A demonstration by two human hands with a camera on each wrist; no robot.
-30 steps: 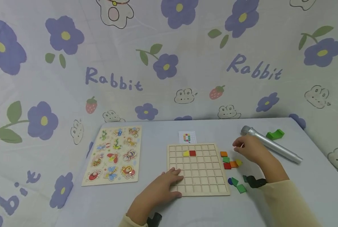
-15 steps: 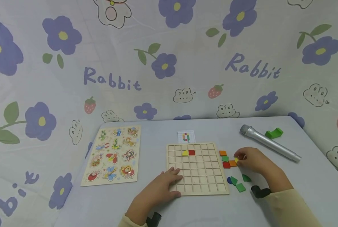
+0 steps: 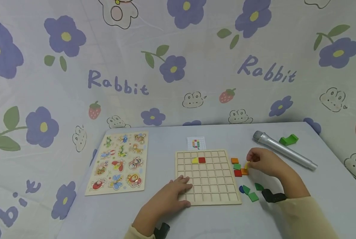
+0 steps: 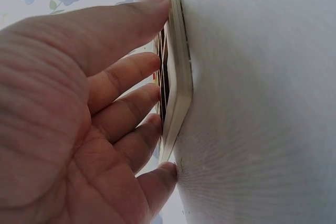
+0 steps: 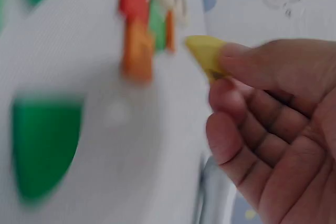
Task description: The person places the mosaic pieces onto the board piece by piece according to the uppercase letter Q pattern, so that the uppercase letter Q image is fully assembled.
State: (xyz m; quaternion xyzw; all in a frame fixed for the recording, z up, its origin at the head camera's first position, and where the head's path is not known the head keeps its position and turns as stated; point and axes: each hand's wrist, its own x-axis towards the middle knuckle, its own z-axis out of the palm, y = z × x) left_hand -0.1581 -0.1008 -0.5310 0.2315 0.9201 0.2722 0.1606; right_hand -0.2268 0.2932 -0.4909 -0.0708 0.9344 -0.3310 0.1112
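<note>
My right hand [image 3: 265, 162] pinches a small yellow piece [image 5: 206, 52] between thumb and fingertip, lifted off the table just right of the loose tiles. My left hand [image 3: 174, 194] lies on the left edge of a wooden grid board [image 3: 215, 190], its fingers relaxed and spread; the left wrist view has the fingertips along the board's edge. In the top part of the grid sit a yellow piece [image 3: 195, 161] and a red square tile [image 3: 202, 160], side by side. Nearest the right hand lie orange [image 3: 244, 171], red [image 3: 238, 173] and green [image 3: 237, 166] tiles.
Another orange tile [image 3: 235, 161] lies beside the board. Nearer me are a blue piece [image 3: 241, 189] and several green pieces [image 3: 253, 197]. A pattern card [image 3: 191, 143] lies behind the board, an insect puzzle [image 3: 127, 174] at left, a silver microphone [image 3: 285, 151] and green block [image 3: 289, 140] at right.
My right hand came down to the yellow piece beside the orange tile, pinched it, then rose slightly with it. The left hand stays on the board.
</note>
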